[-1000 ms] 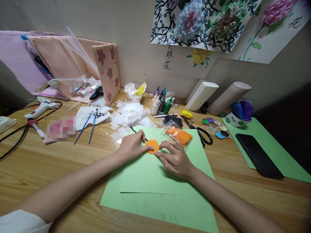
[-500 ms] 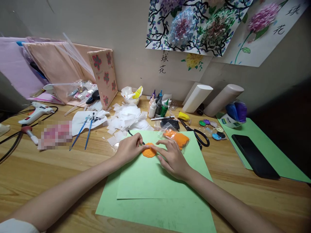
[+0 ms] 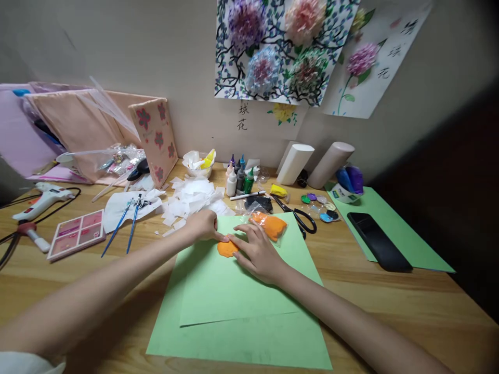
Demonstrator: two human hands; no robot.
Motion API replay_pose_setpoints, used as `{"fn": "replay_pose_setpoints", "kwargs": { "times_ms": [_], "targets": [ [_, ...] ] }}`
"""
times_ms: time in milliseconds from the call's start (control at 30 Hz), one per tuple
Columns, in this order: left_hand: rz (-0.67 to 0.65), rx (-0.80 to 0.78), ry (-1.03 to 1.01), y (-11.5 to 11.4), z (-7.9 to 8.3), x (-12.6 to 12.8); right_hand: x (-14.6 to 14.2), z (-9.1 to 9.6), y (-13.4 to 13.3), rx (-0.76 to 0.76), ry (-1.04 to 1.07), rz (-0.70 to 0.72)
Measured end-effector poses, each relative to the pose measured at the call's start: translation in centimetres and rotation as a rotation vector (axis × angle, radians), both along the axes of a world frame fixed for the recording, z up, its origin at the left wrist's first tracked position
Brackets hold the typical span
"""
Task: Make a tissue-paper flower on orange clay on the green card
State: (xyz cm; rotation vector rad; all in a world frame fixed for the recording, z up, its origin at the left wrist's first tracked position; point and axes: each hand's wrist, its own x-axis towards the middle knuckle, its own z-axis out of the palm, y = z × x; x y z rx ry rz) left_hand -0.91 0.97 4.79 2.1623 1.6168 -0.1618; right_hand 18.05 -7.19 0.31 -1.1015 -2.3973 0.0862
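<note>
White plastic is showing at the far left, where a glue gun [image 3: 41, 201] is lying on the wooden surface [image 3: 117, 337], with a pink palette [image 3: 76, 235] sitting in front and slightly to its right. Two paintbrushes [image 3: 133, 226] are resting their tips on a crumpled white sheet [image 3: 113, 208], and loose paper scraps [image 3: 195, 195] are spreading out beside them, so any stray scrap near the work is needing watching, since soft clay would probably be picking it up.

Next, the left hand [image 3: 202, 227] is resting by the top edge of the green sheets [image 3: 234, 298], its fingers curling under and its thumb reaching onto the orange clay [image 3: 225, 251]; whether those curled fingers are gripping anything, I cannot tell. Flat and roundish, the clay is lying on the green sheets between both hands, its edge looking wavy. For tidy shaping, the thumb should be pressing lightly with its pad, because a nail digging in would likely be leaving dents.

Across from it, the right hand [image 3: 257, 255] is holding a loose, open shape, fingers spreading, forefinger meeting the clay near the left thumb. Small, even presses round the rim should be giving a steadier thickness. Farther right, a bag of orange clay [image 3: 272, 227], black scissors [image 3: 306, 221] and a phone [image 3: 377, 241] are lying.
</note>
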Motion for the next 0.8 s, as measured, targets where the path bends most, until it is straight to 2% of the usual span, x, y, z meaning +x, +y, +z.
{"fn": "replay_pose_setpoints", "kwargs": {
  "times_ms": [133,300,600,800],
  "targets": [
    [-0.106,-0.115,0.012,1.9,0.9,0.5,0.6,0.2,-0.6,0.049,0.146,-0.063],
    [-0.178,-0.164,0.104,3.4,0.6,1.5,1.1,0.4,-0.7,-0.014,0.286,-0.184],
    [-0.263,-0.006,0.114,2.0,0.8,2.6,1.1,0.2,-0.4,-0.036,0.29,-0.158],
    [-0.327,-0.123,0.05,2.3,1.0,1.9,1.0,0.3,-0.5,-0.016,0.276,-0.16]
  ]
}}
